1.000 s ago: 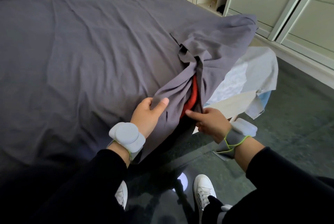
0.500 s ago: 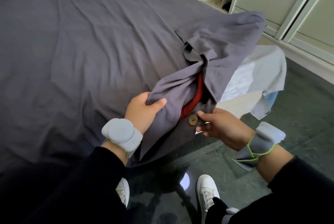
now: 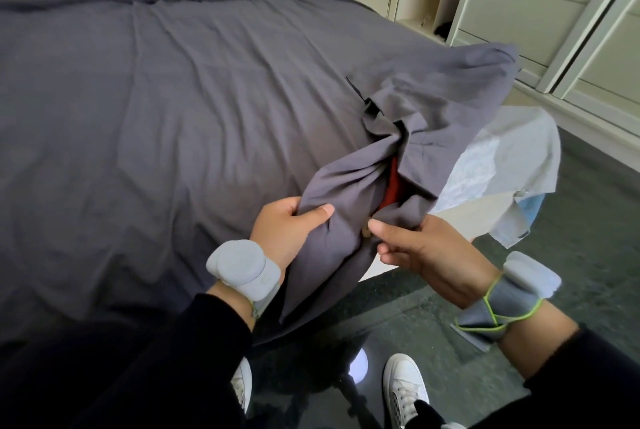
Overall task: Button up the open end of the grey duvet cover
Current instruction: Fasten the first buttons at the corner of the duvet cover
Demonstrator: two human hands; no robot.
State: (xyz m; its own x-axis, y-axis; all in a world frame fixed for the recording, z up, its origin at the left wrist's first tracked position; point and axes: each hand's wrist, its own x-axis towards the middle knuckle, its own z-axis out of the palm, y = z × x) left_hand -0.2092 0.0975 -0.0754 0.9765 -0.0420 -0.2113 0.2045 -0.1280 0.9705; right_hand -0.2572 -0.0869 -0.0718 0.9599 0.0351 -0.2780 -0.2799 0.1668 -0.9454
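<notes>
Your right hand (image 3: 420, 248) has closed in on the button (image 3: 364, 232), thumb now half covering it, while your left hand (image 3: 287, 231) stays clamped on the duvet cover (image 3: 194, 110) flap at the bed's foot; the fastening looks imminent, red filling (image 3: 393, 186) still showing

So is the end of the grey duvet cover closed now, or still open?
Still open. The duvet cover gapes above the button, showing red filling. Whether that button is fastened, I cannot tell.

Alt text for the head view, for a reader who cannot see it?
Both hands, left hand and right hand, grip the grey duvet cover at its open end beside a small brown button. Red filling shows through the gap.
</notes>
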